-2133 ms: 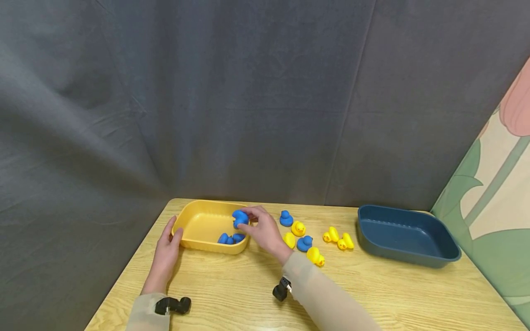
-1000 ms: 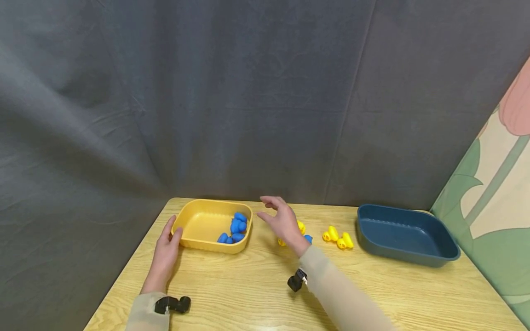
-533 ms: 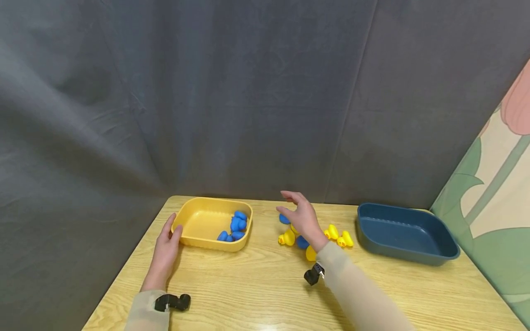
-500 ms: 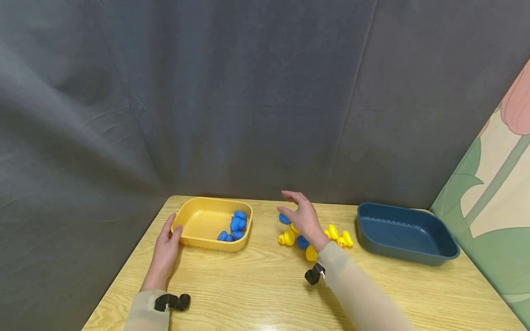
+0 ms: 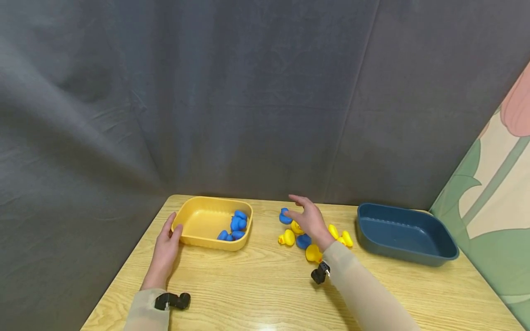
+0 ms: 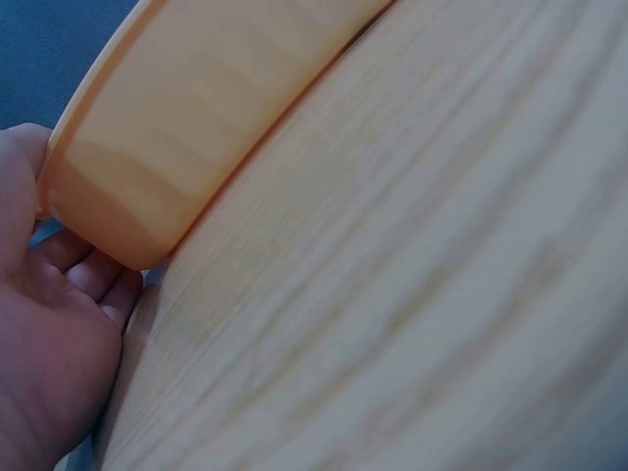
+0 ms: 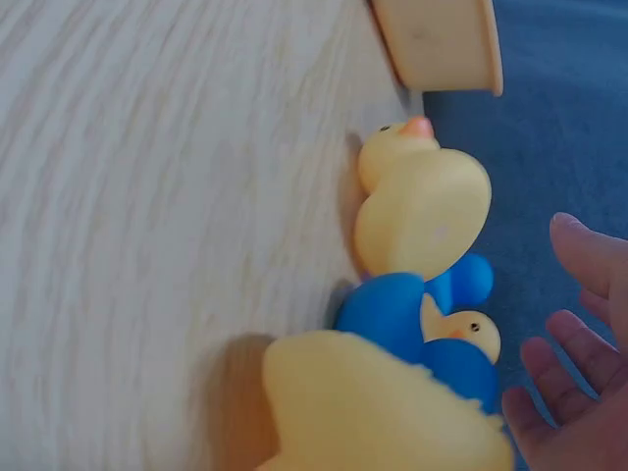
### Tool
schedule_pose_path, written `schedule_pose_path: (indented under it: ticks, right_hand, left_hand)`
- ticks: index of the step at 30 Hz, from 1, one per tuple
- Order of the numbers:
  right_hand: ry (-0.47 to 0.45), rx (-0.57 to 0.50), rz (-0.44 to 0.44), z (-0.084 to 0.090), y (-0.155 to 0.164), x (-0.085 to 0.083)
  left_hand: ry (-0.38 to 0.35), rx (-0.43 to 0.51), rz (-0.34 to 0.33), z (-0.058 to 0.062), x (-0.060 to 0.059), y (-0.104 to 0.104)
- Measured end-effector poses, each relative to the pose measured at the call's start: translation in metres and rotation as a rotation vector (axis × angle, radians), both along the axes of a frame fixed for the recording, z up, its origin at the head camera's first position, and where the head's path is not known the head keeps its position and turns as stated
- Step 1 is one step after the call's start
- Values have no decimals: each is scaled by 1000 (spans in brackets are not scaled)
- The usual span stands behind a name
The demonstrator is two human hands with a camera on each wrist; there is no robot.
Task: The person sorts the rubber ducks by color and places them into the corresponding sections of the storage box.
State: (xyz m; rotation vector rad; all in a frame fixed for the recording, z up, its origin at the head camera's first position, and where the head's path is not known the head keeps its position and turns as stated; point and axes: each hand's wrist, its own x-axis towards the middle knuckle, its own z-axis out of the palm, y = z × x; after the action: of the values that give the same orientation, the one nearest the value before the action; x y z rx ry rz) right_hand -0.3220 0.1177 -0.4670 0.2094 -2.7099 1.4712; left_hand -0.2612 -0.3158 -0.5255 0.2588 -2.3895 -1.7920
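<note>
My left hand [image 5: 163, 248] holds the left end of the yellow plastic tub [image 5: 198, 241]; in the left wrist view the thumb lies at the tub's rim and the other fingers [image 6: 93, 273] bend against its outside. Several blue rubber ducks [image 5: 238, 224] lie in the tub's right side. My right hand [image 5: 311, 223], holding nothing, is over a loose group of rubber ducks, its thumb and fingers spread apart. Nearest its fingertips is a blue duck [image 5: 285, 217]. Around and below the hand are a second blue duck [image 5: 303, 241] and yellow ducks [image 5: 288, 237], partly hidden by it.
A dark blue tub [image 5: 407, 234] stands at the right of the wooden table [image 5: 248, 289]. More yellow ducks [image 5: 347, 238] lie between it and the right hand. A grey curtain [image 5: 248, 101] hangs along the table's back edge.
My right hand let go of a blue duck in the yellow tub, then moved right over the ducks on the table. A yellow duck there has turned. My left hand stays at the tub.
</note>
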Motion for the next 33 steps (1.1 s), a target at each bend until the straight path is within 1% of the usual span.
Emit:
schedule_pose_path:
  ticks: [2,9,14,20,27,33]
  right_hand:
    - [-13,8,4,-3,1,-1]
    - [-29,85,24,-13,0,-8]
    - [-73,85,26,-17,-2,-11]
    - [-96,88,26,-23,-3,-15]
    - [-99,122,39,-27,-3,-18]
    - [-92,164,32,-30,-3,-22]
  left_hand:
    - [1,-1,-1,0,0,0]
    - [-7,-5,-13,2,1,-1]
    - [0,-7,-17,-1,-1,-3]
    - [3,-7,-20,-1,-1,-3]
    - [1,1,-17,-1,0,-2]
    - [5,13,-22,-1,-1,-2]
